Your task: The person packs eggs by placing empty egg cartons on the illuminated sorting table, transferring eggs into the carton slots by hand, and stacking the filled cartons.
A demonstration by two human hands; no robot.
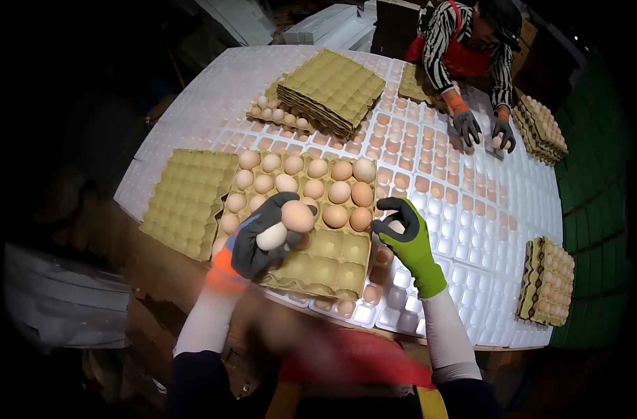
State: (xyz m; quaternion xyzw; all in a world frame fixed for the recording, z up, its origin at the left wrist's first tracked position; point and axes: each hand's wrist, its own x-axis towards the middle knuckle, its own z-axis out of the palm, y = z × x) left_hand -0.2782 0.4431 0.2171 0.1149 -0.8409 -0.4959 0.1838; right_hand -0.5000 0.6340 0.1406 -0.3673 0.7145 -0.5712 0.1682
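My left hand (262,234), in a grey glove with an orange cuff, is closed around eggs (297,216) above a pulp tray (322,258). Several eggs fill the tray's upper rows, while cups at its lower right hold none. To the right of that tray, my right hand (401,227), in a green and grey glove, curls its fingers and thumb round a pale egg (397,226) over the white plastic trays (458,241). Brown eggs sit in some of the plastic cups beside and below this hand.
An empty pulp tray (186,202) lies at the left. Stacked pulp trays (332,87) stand farther back. Across the table a person (465,56) in grey gloves handles eggs. Egg-filled tray stacks (547,279) (540,129) stand along the right edge.
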